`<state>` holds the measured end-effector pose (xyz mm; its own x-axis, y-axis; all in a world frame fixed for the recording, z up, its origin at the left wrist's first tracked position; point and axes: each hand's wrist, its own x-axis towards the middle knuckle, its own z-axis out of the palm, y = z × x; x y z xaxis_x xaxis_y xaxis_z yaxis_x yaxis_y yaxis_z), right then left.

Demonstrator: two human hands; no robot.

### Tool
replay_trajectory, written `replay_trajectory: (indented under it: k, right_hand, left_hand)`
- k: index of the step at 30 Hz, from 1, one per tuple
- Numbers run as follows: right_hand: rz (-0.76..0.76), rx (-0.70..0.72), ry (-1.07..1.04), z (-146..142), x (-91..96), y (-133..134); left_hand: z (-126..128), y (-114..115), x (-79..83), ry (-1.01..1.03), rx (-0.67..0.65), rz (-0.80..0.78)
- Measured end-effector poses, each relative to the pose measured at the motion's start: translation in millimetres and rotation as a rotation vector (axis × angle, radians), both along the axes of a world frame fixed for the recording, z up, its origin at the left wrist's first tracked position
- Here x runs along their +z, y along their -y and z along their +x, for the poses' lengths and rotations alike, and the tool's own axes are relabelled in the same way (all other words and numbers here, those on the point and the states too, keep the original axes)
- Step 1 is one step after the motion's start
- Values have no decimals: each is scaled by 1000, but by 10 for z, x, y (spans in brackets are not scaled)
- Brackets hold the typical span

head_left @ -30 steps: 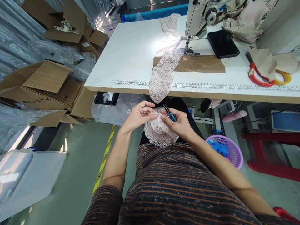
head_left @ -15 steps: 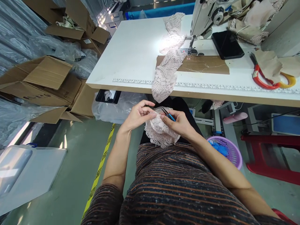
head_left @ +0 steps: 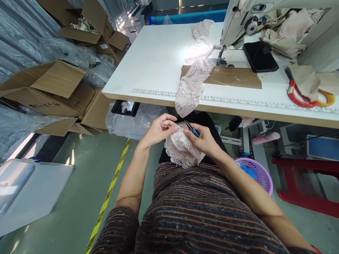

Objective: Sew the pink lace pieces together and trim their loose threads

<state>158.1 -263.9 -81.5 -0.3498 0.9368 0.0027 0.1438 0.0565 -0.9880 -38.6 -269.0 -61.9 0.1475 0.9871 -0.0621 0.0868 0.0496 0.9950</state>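
A piece of pale pink lace (head_left: 182,150) hangs over my lap, gathered at its top edge. My left hand (head_left: 162,129) pinches that edge between thumb and fingers. On the other side my right hand (head_left: 202,138) is closed on blue-handled thread snips (head_left: 192,129), their dark blades pointing up and left, and its thumb and fingertips also touch the lace. Another lace strip (head_left: 191,86) runs over the table and droops past its front edge, just above my hands. Part of the snips is hidden in my right palm.
The sewing machine (head_left: 233,24) stands on the white table (head_left: 156,53), with brown cardboard (head_left: 234,77) at its needle. A black phone (head_left: 261,56) and red-and-yellow scissors (head_left: 302,97) lie to the right. Open cartons (head_left: 58,84) are at left; a purple basket (head_left: 265,176) sits below right.
The view has shifted slightly, so the table and machine appear a little lower and further right. Both hands keep the same hold on the lace and snips.
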Motion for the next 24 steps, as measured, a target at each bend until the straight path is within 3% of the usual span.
replay_trajectory:
  k: [11, 17, 20, 24]
  right_hand:
    - [34, -6, 101, 42, -51, -13]
    - [-23, 86, 19, 304, 5, 152]
    - [19, -33, 150, 463, -107, 138]
    - [151, -212, 454, 612, -263, 33]
  left_hand:
    - [43, -13, -51, -63, 42, 70]
    - [95, 44, 65, -137, -182, 61]
    - [102, -87, -62, -245, -171, 125]
    - [79, -337, -338, -256, -15, 120]
